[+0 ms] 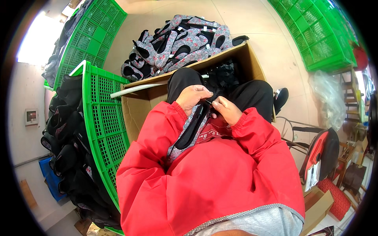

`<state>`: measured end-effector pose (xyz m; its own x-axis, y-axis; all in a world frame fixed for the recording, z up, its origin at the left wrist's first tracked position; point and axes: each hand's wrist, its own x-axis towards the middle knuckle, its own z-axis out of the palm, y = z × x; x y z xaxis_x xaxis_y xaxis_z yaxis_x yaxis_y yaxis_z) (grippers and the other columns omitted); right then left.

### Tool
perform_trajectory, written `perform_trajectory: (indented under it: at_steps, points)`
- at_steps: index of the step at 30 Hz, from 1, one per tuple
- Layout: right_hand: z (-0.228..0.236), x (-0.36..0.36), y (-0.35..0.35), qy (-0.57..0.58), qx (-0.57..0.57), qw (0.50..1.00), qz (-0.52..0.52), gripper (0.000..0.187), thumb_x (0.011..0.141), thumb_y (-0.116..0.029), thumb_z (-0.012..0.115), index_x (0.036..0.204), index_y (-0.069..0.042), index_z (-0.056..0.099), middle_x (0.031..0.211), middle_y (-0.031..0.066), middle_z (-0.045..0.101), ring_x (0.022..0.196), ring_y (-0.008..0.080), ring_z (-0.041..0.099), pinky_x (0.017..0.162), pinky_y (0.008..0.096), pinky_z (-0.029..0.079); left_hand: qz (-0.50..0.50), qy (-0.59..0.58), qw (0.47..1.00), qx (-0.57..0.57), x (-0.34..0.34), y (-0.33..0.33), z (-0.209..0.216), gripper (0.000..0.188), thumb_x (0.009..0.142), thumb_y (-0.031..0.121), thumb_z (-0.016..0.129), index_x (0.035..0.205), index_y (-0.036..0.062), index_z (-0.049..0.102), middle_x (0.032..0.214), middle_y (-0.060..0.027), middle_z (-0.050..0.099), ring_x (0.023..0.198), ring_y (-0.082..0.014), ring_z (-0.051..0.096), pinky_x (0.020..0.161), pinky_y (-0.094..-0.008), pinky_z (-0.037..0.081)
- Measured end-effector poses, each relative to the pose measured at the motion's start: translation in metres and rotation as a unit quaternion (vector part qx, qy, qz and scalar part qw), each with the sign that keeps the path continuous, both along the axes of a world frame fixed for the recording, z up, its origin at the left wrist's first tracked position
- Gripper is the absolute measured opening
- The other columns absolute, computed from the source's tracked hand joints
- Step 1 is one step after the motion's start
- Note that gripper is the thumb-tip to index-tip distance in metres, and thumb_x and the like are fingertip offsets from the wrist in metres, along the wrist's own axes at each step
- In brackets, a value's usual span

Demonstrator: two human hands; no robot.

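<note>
A grey floral fabric shoe upper point(180, 140) with black lining hangs over my lap, its lower end against my red jacket. My left hand point(193, 97) pinches its top edge between thumb and fingers. Close beside it, my right hand point(227, 111) is closed on the same end, and a small black piece point(210, 101), perhaps a strap, shows between the fingertips. Past my knees stands an open cardboard box point(254, 63) with shiny black items point(223, 74) inside. My fingers partly cover the upper's far end.
A heap of similar floral uppers point(185, 39) lies beyond the box. At left, a green crate point(104, 114) is beside many black uppers point(71, 145). A white strip point(138, 90) crosses the box's left edge. Another green crate point(315, 31) and a red-and-black chair point(321, 151) stand right.
</note>
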<state>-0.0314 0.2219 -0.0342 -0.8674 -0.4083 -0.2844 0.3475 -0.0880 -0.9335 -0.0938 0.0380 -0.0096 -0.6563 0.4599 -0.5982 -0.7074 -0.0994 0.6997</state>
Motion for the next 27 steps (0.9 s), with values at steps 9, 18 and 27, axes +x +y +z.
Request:
perform_trajectory:
  at_steps: [9, 18, 27]
  points:
    - [-0.007, -0.001, -0.002, -0.032, -0.064, 0.997, -0.009, 0.02, 0.102, -0.02, 0.049, 0.092, -0.003, 0.05, 0.081, 0.0018, 0.051, 0.066, 0.0108, 0.05, 0.064, 0.0262, 0.044, 0.0, 0.005, 1.0, -0.008, 0.0, 0.003, -0.001, 0.009, 0.088, 0.008, 0.065, 0.087, 0.0009, 0.059, 0.079, -0.0093, 0.065, 0.068, -0.0199, 0.065, 0.063, -0.0339, 0.056]
    - [-0.003, -0.002, 0.0, -0.057, -0.072, 0.996, -0.006, 0.019, 0.101, -0.021, 0.051, 0.093, -0.003, 0.05, 0.079, 0.0018, 0.05, 0.063, 0.0111, 0.047, 0.06, 0.0259, 0.041, -0.002, -0.01, 1.0, -0.003, -0.001, 0.003, -0.004, 0.008, 0.088, 0.007, 0.064, 0.086, 0.0005, 0.059, 0.078, -0.0103, 0.066, 0.067, -0.0198, 0.065, 0.063, -0.0335, 0.056]
    - [-0.002, -0.002, 0.005, -0.075, -0.06, 0.995, -0.017, 0.022, 0.1, -0.029, 0.051, 0.096, -0.008, 0.052, 0.075, 0.0003, 0.05, 0.058, 0.0075, 0.044, 0.048, 0.0204, 0.03, 0.04, 0.068, 0.994, -0.079, -0.001, 0.006, -0.009, 0.01, 0.089, 0.009, 0.065, 0.093, 0.0002, 0.063, 0.075, -0.0042, 0.063, 0.064, -0.0119, 0.058, 0.064, -0.0253, 0.052]
